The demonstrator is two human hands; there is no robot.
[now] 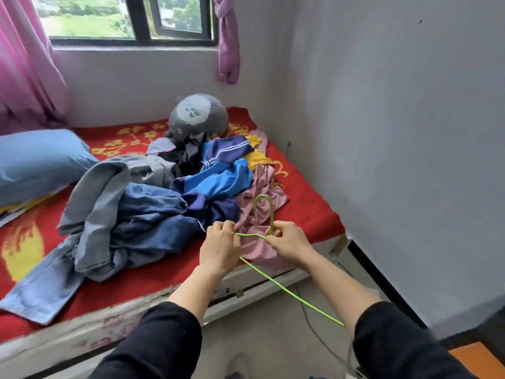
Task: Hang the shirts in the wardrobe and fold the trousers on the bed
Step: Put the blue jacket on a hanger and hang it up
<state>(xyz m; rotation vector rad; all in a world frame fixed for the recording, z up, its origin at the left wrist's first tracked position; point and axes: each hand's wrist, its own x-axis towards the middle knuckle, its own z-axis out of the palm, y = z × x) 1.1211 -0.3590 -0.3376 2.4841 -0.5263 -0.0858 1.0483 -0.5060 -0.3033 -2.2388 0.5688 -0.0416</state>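
A green wire hanger point(273, 280) is held over the bed's near edge, hook pointing up. My right hand point(287, 242) pinches it at the base of the hook. My left hand point(220, 247) grips its left shoulder. Behind the hands lies a heap of clothes on the red bed point(306, 212): a pink shirt point(259, 214) directly under the hanger, a blue and navy garment point(218, 184), dark blue jeans point(153, 220) and light grey-blue trousers point(90, 209). A yellow garment point(257, 157) peeks out at the back. The wardrobe is out of view.
A grey plush toy point(198, 116) sits at the bed's far end and a blue pillow point(35, 162) at the left. White walls close the right side and the back. Pink curtains point(24, 64) hang beside the window. A thin cable lies on the floor point(273, 337).
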